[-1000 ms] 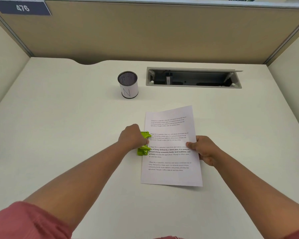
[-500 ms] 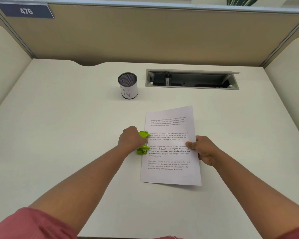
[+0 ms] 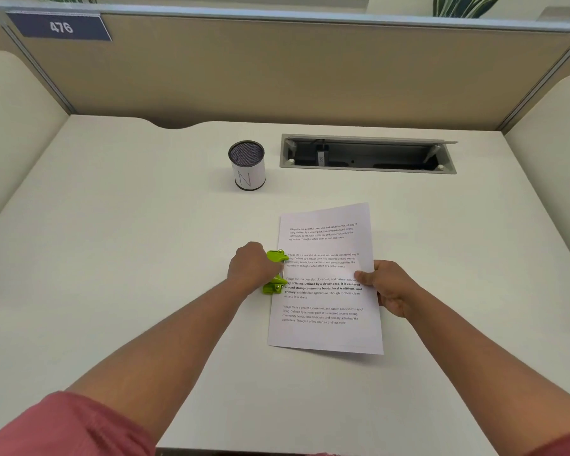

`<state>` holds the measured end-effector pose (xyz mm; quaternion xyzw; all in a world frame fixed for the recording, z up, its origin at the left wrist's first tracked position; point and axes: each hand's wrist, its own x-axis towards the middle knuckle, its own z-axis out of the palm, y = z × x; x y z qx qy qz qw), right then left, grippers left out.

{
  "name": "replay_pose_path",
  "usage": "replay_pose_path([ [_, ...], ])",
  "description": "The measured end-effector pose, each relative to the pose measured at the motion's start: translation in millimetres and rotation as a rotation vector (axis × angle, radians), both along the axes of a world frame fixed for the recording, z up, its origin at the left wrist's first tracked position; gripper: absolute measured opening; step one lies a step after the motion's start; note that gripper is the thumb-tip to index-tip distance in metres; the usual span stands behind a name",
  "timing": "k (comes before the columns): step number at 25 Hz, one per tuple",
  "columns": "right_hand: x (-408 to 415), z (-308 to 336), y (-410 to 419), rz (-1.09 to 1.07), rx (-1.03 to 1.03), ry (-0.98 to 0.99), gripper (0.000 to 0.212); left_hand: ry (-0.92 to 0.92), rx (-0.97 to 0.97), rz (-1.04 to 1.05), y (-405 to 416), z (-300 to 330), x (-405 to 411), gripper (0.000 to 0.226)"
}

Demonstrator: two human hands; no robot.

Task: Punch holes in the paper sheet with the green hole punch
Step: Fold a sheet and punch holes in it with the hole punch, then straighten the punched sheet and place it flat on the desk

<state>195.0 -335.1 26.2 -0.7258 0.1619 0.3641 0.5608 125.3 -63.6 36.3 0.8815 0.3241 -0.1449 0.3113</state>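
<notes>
A printed paper sheet [image 3: 326, 334] lies on the white desk, slightly turned. The green hole punch [image 3: 274, 257] sits over the middle of the sheet's left edge, with that edge inside its slot. My left hand [image 3: 250, 268] is closed over the punch from the left and covers most of it. My right hand [image 3: 390, 287] pinches the sheet's right edge, thumb on top of the page and fingers beside and under it.
A mesh pen cup [image 3: 247, 165] marked with an N stands behind the sheet. An open cable tray [image 3: 367, 154] is set into the desk at the back right. Partition walls [image 3: 277, 70] close the desk on three sides.
Both hands, the punch and the sheet keep their places on the desk. Only my head has tilted slightly, shifting the whole scene a little lower in view.
</notes>
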Motion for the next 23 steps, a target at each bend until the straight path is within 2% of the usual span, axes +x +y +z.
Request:
replay_pose_path([
  [2,0.9,1.0,-2.7,-0.001,-0.003,-0.004,0.018,0.002,-0.010,0.007,-1.0,0.2,-1.0,0.034],
  [6,6.1,11.2,-24.6,-0.022,-0.004,-0.023,0.019,0.010,0.088,-0.065,1.9,8.2,-0.5,0.061],
  [8,6.6,19.6,-41.0,-0.034,0.016,-0.043,0.019,-0.101,0.162,-0.085,3.1,14.5,4.7,0.065],
  [9,6.0,24.5,-49.1,-0.038,0.031,-0.058,0.020,-0.184,0.125,-0.093,1.0,16.3,9.1,0.066],
  [10,4.6,30.0,-56.4,-0.041,0.049,-0.075,0.021,-0.257,0.004,-0.098,-3.9,18.4,14.1,0.068],
  [11,2.3,36.2,-64.3,-0.046,0.072,-0.097,0.021,-0.299,-0.197,-0.093,-13.0,21.3,20.1,0.074],
  [13,-3.9,48.3,-76.8,-0.052,0.124,-0.155,0.022,-0.275,-0.679,-0.039,-36.0,29.4,27.3,0.091],
  [14,-8.2,54.1,-82.7,-0.053,0.148,-0.194,0.022,-0.249,-0.853,-0.029,-46.4,32.1,30.1,0.093],
  [15,-12.5,59.4,-87.3,-0.053,0.171,-0.241,0.022,-0.242,-0.973,-0.051,-54.3,33.7,32.4,0.085],
  [17,-21.6,68.4,-95.7,-0.071,0.212,-0.344,0.020,-0.285,-1.078,-0.132,-70.5,37.3,34.3,0.057],
  [21,-36.7,78.3,-102.1,-0.155,0.267,-0.542,0.018,-0.476,-1.018,-0.200,-97.8,49.7,29.8,0.027],
  [23,-42.6,80.6,-103.5,-0.192,0.293,-0.616,0.019,-0.596,-0.961,-0.196,-107.9,55.4,27.0,0.020],
])
